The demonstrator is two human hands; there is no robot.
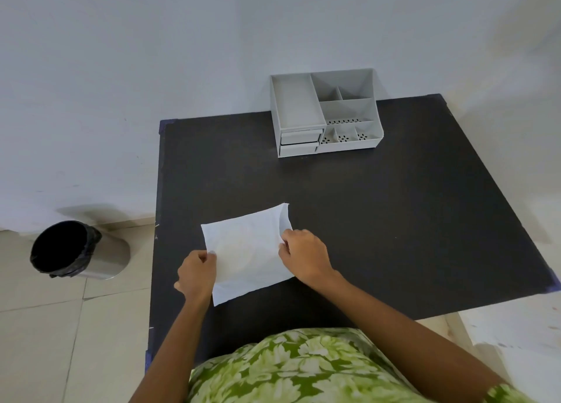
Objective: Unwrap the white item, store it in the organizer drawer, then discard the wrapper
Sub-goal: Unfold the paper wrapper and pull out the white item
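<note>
A flat white wrapped item (247,250) lies on the black table (379,220) near its front left. My left hand (195,276) pinches the item's left edge. My right hand (303,255) pinches its right edge, where a flap of the white wrapper stands lifted. A grey organizer (326,114) with several open compartments stands at the table's far edge; its two small drawers (300,143) at the front left are closed. What lies inside the wrapper is hidden.
A steel bin with a black liner (76,249) stands on the tiled floor left of the table. A white wall runs behind the table. A pale surface (516,336) sits at the right beyond the table edge.
</note>
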